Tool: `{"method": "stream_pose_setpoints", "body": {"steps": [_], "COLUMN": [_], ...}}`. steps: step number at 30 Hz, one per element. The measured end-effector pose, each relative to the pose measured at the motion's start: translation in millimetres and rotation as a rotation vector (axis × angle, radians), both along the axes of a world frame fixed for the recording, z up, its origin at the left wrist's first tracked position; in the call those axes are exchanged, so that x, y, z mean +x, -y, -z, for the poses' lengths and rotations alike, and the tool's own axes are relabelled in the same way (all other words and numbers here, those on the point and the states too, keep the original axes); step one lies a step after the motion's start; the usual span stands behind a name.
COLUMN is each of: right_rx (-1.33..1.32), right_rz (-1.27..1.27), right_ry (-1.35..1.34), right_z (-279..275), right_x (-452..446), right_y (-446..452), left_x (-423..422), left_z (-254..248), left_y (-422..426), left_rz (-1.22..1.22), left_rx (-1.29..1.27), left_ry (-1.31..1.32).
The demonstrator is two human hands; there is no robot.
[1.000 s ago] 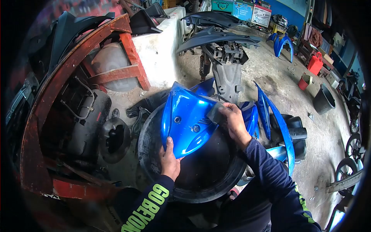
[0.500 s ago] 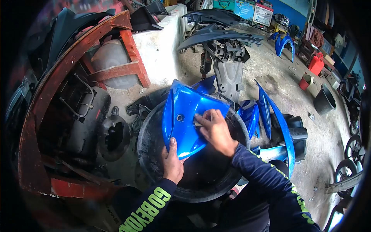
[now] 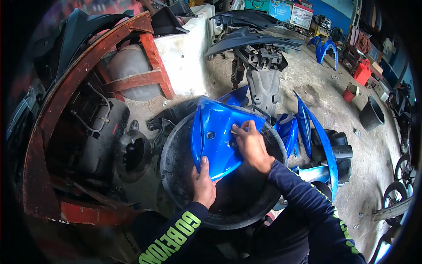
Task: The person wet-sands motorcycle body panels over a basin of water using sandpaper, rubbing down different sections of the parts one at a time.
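A glossy blue motorcycle body panel is tilted over a wide black tub. It has a round hole left of its middle, and light scratches show near its far corner. My left hand grips the panel's near edge, thumb on top and fingers underneath. On the panel's right part, the bent fingers of my right hand press together against the blue surface. Whatever small thing they may hold is hidden beneath the fingertips.
More blue panels lie on the floor to the right of the tub. A black motorcycle frame part stands ahead. A red-brown wooden frame and a black tank are at left. Buckets stand farther right.
My right hand has shifted up and right across the panel, toward its right edge. My left hand keeps its hold. The whole view has shifted slightly.
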State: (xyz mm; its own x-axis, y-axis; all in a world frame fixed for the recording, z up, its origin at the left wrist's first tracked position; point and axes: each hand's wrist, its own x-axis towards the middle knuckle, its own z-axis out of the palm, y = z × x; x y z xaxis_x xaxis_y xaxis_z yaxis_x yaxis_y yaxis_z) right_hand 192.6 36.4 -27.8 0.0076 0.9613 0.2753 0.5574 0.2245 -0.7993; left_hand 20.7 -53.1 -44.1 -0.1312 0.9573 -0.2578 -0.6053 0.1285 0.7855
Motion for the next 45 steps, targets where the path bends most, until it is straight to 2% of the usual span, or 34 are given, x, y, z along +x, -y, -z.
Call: {"method": "stream_pose_setpoints", "body": {"steps": [1, 3, 5, 7, 8, 9, 11, 15, 17, 23, 25, 26, 29, 30, 31, 33, 34, 35, 37, 39, 41, 43, 45], "right_rx": [0.003, 0.485, 0.494, -0.295, -0.332, -0.331, 0.349, 0.059, 0.36, 0.223, 0.415, 0.423, 0.296, 0.193, 0.195, 0.378, 0.301, 0.301, 0.362, 0.308, 0.424, 0.348, 0.241], "right_rz": [0.002, -0.091, -0.098, 0.099, 0.102, 0.1, -0.032, 0.041, -0.059, 0.064, -0.064, -0.073, 0.068, 0.074, 0.076, -0.035, -0.053, -0.053, 0.05, 0.059, 0.048, 0.042, 0.098], "right_ry": [-0.003, 0.394, 0.403, -0.386, -0.593, -0.596, 0.242, -0.149, 0.136, 0.157, 0.151, 0.208, 0.201, 0.039, 0.039, 0.088, -0.103, -0.099, 0.139, 0.045, 0.055, 0.104, -0.019], "right_z": [2, 8, -7, -35, -21, -10, 3, -6, 1, -1, 0, 1, 3, 10, 9, 8, 10, 9, 2, -1, 2, 1, 0], "right_x": [-5, -18, -18, -18, -20, -22, -24, -20, -23, -16, -30, -34, -14, -14, -19, -31, -33, -27, -12, -23, -33, -19, -18], "right_y": [8, 30, 28, 14, 6, 11, 29, 9, 30, 9, 34, 42, 6, 0, 8, 39, 40, 30, 11, 23, 38, 28, 17], "left_x": [1, -2, -1, 5, 7, 5, 3, 5, 2, 9, 6, 4, 8, 9, 9, 5, 4, 4, 7, 7, 3, 6, 10], "left_z": [1, 6, 5, -1, -4, -2, 2, 6, 7, 7, 9, 8, -2, -1, 3, 13, 11, 10, 11, 11, 13, 13, 7], "left_y": [-2, -5, -5, -2, -2, -2, -1, -2, -3, -1, -1, -3, 2, 1, 0, -2, -4, -4, 0, 0, 0, 0, 0], "left_rz": [-0.016, 0.012, 0.016, 0.01, -0.002, -0.003, -0.01, 0.008, -0.015, -0.054, -0.052, -0.052, -0.062, -0.076, -0.074, -0.092, -0.093, -0.08, -0.058, -0.066, -0.066, -0.062, -0.098], "left_rx": [-0.01, 0.032, 0.007, 0.0, -0.005, -0.004, 0.003, -0.012, 0.01, 0.037, 0.045, 0.054, -0.008, -0.013, -0.011, 0.037, 0.042, 0.043, 0.036, 0.08, 0.101, 0.114, 0.069], "left_ry": [-0.012, 0.002, 0.016, 0.017, 0.018, 0.015, 0.019, 0.034, 0.008, -0.001, -0.014, -0.025, 0.01, -0.002, -0.002, -0.048, -0.046, -0.045, -0.043, -0.103, -0.114, -0.116, -0.088]}}
